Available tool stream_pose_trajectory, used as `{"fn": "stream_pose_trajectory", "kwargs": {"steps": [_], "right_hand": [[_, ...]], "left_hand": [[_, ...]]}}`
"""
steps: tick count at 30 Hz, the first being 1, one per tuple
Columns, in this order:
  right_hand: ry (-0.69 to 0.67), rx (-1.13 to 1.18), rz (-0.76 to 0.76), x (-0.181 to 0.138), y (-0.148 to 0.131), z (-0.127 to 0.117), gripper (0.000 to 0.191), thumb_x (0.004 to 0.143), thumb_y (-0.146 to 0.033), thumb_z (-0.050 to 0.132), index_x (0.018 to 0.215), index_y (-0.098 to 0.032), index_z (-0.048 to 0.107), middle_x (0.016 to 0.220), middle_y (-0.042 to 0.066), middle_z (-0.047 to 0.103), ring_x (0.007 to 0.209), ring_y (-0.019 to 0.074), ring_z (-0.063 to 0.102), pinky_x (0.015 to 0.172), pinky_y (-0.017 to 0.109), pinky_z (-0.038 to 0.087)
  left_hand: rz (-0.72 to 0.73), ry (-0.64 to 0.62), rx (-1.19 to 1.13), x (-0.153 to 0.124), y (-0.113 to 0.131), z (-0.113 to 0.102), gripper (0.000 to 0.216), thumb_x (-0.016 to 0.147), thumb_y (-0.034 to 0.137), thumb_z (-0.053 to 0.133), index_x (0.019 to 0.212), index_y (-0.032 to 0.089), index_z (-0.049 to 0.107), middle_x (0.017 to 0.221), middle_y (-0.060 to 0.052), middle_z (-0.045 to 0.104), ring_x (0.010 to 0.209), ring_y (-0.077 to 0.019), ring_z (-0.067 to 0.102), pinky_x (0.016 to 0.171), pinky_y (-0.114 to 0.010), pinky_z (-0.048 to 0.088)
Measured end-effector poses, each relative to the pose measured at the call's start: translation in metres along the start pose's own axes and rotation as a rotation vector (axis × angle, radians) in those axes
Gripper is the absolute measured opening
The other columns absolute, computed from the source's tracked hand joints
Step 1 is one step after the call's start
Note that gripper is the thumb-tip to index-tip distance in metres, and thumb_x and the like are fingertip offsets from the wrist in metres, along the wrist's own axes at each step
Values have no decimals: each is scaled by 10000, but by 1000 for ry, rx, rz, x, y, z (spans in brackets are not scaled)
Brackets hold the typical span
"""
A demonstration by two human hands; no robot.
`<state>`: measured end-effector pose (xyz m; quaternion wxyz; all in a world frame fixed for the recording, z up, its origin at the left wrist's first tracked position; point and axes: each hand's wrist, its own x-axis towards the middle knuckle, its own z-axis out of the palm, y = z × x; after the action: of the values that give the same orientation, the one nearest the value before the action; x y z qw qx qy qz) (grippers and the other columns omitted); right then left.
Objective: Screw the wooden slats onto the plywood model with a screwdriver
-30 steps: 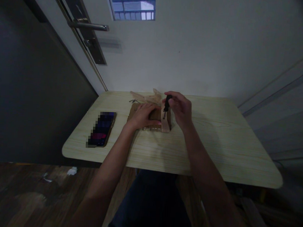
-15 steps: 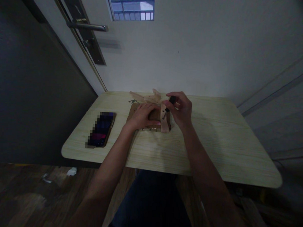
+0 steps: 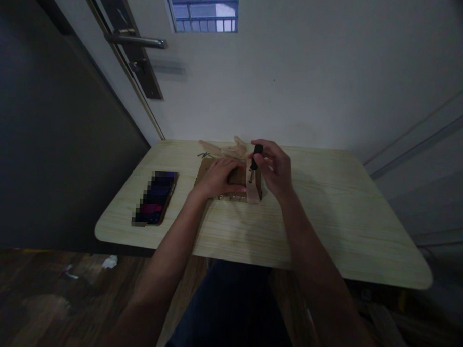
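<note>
A brown wooden board [image 3: 231, 189] lies on the pale table [image 3: 328, 217], with a lighter upright wooden strip [image 3: 253, 187] at its right end. My left hand [image 3: 216, 175] lies on the board and presses it down, fingers curled over it. My right hand [image 3: 275, 169] pinches the black handle of a small screwdriver [image 3: 255, 156], whose tip points down at the strip. More pale wooden pieces [image 3: 225, 149] and some small screws [image 3: 203, 154] sit just behind the board.
A phone [image 3: 155, 197] lies on the table's left side. A door with a metal lever handle [image 3: 135, 40] stands at the left behind the table, and a white wall runs behind. Dark wooden floor shows below, along with my lap.
My right hand has turned the screwdriver handle between its fingers, from upright to tilted and back to upright. My left hand has stayed on the board.
</note>
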<state>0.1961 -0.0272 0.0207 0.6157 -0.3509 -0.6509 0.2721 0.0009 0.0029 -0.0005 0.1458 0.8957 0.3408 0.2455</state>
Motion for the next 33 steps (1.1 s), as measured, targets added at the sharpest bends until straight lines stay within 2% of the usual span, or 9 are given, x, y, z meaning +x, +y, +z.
{"fn": "stream_pose_trajectory", "kwargs": {"steps": [4,7,12,15,17,20,25,33], "right_hand": [[67,-2,16,1,3,1,387,765,-556,783,1026,-302,653,737,-48,609,664,122,623,533,227,514],[107,-20,11,0,3,4,423,702,-528,842,973,-294,617,705,-68,539,616,99,559,483,193,464],[122,-63,-22,-1,3,5,442,733,-547,813,1023,-307,584,725,-60,493,607,99,514,463,192,435],[110,-108,-57,-1,2,4,403,808,-527,753,1116,-318,598,807,-27,563,668,125,550,474,216,460],[70,-162,-82,-2,1,3,338,870,-513,685,1135,-313,620,964,9,646,747,147,595,506,243,498],[0,-205,-120,-4,-1,2,326,953,-502,564,1208,-308,619,1143,42,685,839,169,649,607,295,560],[-54,-89,-130,-5,-3,1,397,976,-526,516,1289,-292,585,1173,59,713,941,189,710,698,314,594],[-16,-66,-66,-4,2,4,370,921,-511,625,1239,-323,622,1122,37,739,873,171,737,659,282,593]], "left_hand": [[13,17,8,0,-2,2,642,759,590,795,1256,233,603,1265,-122,670,1203,-347,594,1030,-514,421],[25,27,6,0,-4,4,662,748,588,807,1273,238,605,1291,-125,664,1231,-353,583,1045,-521,419],[12,36,16,-1,-4,4,671,745,618,796,1269,240,613,1292,-130,661,1234,-358,579,1043,-521,425],[18,19,2,0,-2,2,646,761,612,785,1255,232,614,1269,-128,666,1210,-347,590,1040,-509,426],[16,11,-2,0,-2,1,644,760,606,788,1254,232,613,1272,-128,664,1213,-349,587,1046,-510,419],[12,4,-1,0,-1,0,635,761,607,786,1244,231,615,1263,-125,665,1209,-349,587,1037,-507,422],[17,13,-6,0,0,1,642,762,611,785,1242,222,610,1255,-123,668,1208,-340,588,1048,-507,415],[1,5,11,-1,0,0,642,767,593,789,1252,217,602,1272,-122,658,1208,-346,584,1045,-513,417]]}}
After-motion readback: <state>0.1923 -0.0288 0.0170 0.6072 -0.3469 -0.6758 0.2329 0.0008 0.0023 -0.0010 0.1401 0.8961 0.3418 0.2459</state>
